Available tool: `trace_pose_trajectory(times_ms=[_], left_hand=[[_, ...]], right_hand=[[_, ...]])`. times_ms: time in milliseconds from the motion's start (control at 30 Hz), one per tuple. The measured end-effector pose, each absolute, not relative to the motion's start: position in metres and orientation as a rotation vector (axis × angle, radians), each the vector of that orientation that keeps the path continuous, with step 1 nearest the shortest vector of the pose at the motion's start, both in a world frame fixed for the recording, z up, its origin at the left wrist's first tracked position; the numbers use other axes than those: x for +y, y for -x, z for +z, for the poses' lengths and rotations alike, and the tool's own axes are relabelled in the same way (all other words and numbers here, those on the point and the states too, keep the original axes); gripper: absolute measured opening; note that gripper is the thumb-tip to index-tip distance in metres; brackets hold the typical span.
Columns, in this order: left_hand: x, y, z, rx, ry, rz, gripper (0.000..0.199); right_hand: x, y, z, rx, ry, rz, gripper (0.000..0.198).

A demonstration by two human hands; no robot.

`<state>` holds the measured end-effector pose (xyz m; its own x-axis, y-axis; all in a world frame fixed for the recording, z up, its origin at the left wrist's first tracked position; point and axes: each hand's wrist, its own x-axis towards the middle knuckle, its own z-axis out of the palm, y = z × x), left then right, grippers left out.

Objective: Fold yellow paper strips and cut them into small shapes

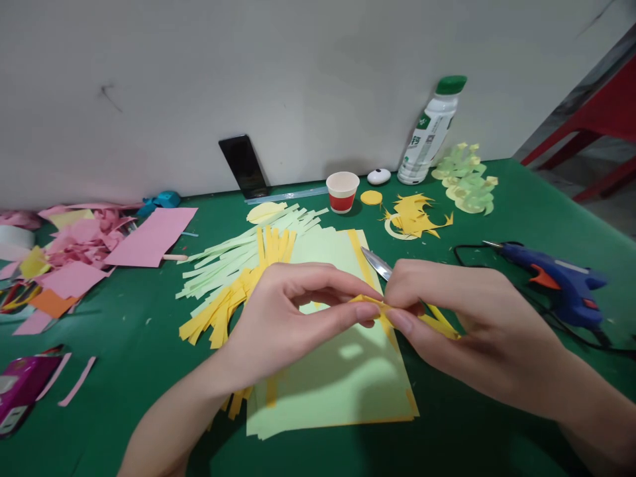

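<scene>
Between both hands is a narrow yellow paper strip (440,324), pinched at its folded end. My left hand (298,318) closes thumb and fingers on that end from the left. From the right, my right hand (462,318) grips the same strip, whose loose part trails below its fingers. Under them lie light green paper sheets (328,397) with yellow edges showing. A pointed metal blade (376,263) sticks out beyond my right hand; its other end is hidden. Cut yellow strips (233,298) and pale green strips (218,258) are heaped beside my left hand.
A blue glue gun (561,278) with its cord lies at right. Behind stand a paper cup (342,192), a bottle (430,132) and a leaning phone (244,165). Yellow scraps (415,215), paper flowers (470,179), pink paper (154,238) and a purple box (24,387) lie around.
</scene>
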<state>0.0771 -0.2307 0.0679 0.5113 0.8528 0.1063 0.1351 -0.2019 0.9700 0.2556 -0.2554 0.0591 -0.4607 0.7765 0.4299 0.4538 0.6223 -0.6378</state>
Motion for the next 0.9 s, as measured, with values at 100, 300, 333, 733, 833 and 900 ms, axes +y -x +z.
trace_pose_trajectory(times_ms=[100, 300, 333, 733, 833, 900], left_hand=[[-0.2316, -0.0780, 0.0661, 0.844, -1.704, 0.842, 0.004], [-0.2338, -0.0804, 0.0642, 0.842, -1.755, 0.885, 0.006], [-0.2340, -0.0805, 0.0643, 0.849, -1.758, 0.884, 0.007], [-0.2329, -0.0774, 0.0671, 0.857, -1.664, 0.869, 0.006], [-0.2317, -0.0773, 0.0683, 0.868, -1.635, 0.865, 0.007], [-0.2310, -0.0771, 0.0681, 0.875, -1.637, 0.860, 0.007]], right_hand=[[-0.2559, -0.2553, 0.0584, -2.121, 0.961, 0.584, 0.019], [-0.2576, -0.2542, 0.0569, -2.117, 0.904, 0.551, 0.020], [-0.2580, -0.2540, 0.0570, -2.113, 0.907, 0.550, 0.020], [-0.2577, -0.2549, 0.0576, -2.083, 0.912, 0.616, 0.018], [-0.2567, -0.2563, 0.0583, -2.066, 0.919, 0.692, 0.021], [-0.2561, -0.2569, 0.0585, -2.049, 0.928, 0.756, 0.022]])
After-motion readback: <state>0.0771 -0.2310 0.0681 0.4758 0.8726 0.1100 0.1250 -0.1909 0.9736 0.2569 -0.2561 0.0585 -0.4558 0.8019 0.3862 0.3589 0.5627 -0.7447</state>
